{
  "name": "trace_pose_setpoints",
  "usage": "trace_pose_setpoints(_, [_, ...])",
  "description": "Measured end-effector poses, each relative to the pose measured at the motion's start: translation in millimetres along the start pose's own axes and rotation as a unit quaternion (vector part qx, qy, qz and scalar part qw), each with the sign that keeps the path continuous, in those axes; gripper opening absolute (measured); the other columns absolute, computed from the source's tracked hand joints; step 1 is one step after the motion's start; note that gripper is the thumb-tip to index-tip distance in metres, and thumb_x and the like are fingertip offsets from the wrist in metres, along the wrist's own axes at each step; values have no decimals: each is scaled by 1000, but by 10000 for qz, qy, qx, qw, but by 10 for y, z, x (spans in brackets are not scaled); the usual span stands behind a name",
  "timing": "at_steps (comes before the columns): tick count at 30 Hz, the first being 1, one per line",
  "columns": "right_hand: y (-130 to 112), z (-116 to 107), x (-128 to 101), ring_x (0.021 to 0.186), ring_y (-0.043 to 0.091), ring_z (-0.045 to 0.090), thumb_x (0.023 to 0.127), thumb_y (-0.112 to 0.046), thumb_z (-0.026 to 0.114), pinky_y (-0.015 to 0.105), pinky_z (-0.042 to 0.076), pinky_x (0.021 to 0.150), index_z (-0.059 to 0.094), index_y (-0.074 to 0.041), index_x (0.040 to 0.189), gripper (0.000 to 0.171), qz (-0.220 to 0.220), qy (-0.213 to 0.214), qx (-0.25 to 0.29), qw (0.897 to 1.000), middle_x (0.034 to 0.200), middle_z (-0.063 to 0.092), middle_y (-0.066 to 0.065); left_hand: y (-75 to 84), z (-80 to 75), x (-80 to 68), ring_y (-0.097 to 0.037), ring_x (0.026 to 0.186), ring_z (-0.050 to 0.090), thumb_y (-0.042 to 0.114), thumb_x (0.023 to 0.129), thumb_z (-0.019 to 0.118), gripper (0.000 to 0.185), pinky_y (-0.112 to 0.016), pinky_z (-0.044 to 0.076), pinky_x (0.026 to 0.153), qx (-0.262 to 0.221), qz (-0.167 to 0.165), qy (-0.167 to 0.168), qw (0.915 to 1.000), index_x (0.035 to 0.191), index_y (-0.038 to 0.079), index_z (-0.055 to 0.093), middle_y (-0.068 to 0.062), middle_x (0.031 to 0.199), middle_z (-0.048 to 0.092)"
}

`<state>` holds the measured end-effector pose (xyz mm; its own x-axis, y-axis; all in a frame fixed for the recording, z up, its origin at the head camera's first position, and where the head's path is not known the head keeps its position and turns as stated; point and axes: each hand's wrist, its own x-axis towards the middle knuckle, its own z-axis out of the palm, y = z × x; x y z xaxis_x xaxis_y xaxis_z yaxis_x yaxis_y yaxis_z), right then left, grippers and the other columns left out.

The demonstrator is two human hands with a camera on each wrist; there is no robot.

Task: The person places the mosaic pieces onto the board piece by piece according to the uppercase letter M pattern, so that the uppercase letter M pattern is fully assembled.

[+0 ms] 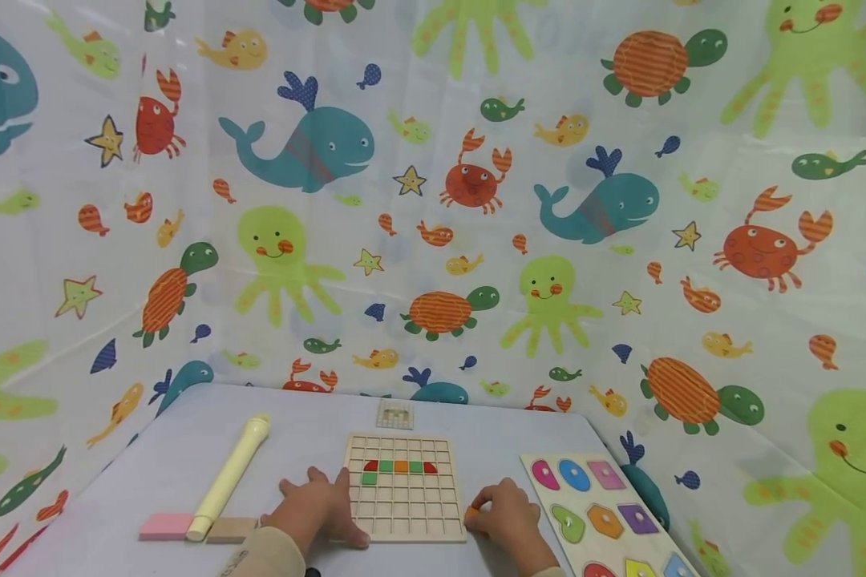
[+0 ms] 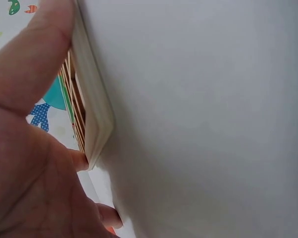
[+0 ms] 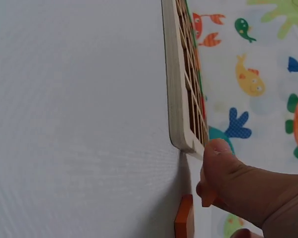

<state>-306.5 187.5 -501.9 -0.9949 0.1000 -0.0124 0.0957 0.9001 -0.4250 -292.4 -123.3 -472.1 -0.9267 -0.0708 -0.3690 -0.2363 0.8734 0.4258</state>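
Observation:
A square wooden grid board point(image 1: 404, 501) lies on the table, with red, green and orange tiles in its upper rows. My left hand point(image 1: 320, 505) rests at the board's near left corner, its fingers spread; in the left wrist view the thumb point(image 2: 37, 54) lies along the front edge. Just off the near right corner, my right hand point(image 1: 507, 517) pinches a small orange tile point(image 3: 207, 191) between thumb and finger. Below it in the right wrist view, another orange tile point(image 3: 185, 218) is on the table.
Left of the board lies a pale yellow tube point(image 1: 229, 477) beside a pink block point(image 1: 164, 526) and a tan block point(image 1: 231, 530). A shape puzzle board point(image 1: 559, 485) with knobbed pieces is at right. A small pattern card point(image 1: 395, 413) sits behind the grid.

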Motion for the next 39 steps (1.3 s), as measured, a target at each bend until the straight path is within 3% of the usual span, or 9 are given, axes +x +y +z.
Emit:
trace_pose_setpoints(6, [-99, -52, -31, 94, 25, 53, 79, -41, 95, 58, 44, 89, 76, -23, 78, 26, 27, 117, 36, 9999, 95, 54, 4, -2, -6, -4, -81, 144, 7, 62, 54, 101, 129, -97, 17, 103, 5, -30, -20, 10000, 161, 16, 45, -43, 164, 20])
trace_pose_setpoints(19, [-360, -64, -120, 90, 22, 55, 78, -41, 95, 54, 41, 79, 75, -22, 74, 28, -638, 499, 146, 9966, 92, 54, 1, -10, 11, 36, -81, 144, 7, 63, 52, 101, 131, -97, 16, 103, 22, -36, 7, 10000, 161, 17, 45, -43, 164, 20])
trace_pose_setpoints(27, [-664, -36, -151, 90, 23, 52, 78, -40, 95, 55, 41, 79, 76, -22, 74, 27, -1068, 508, 137, 9929, 92, 54, 0, 6, 6, -14, -81, 145, 8, 62, 54, 101, 128, -97, 17, 103, 61, -16, 77, 10000, 160, 17, 45, -43, 164, 21])
trace_pose_setpoints(39, [-1023, 203, -123, 92, 20, 51, 76, -42, 96, 52, 40, 82, 77, -25, 72, 26, -1408, 247, 24, 9897, 95, 56, -3, -3, -13, -27, -80, 145, 10, 64, 53, 100, 127, -96, 19, 105, 32, -39, 71, 10000, 159, 18, 47, -42, 164, 23])
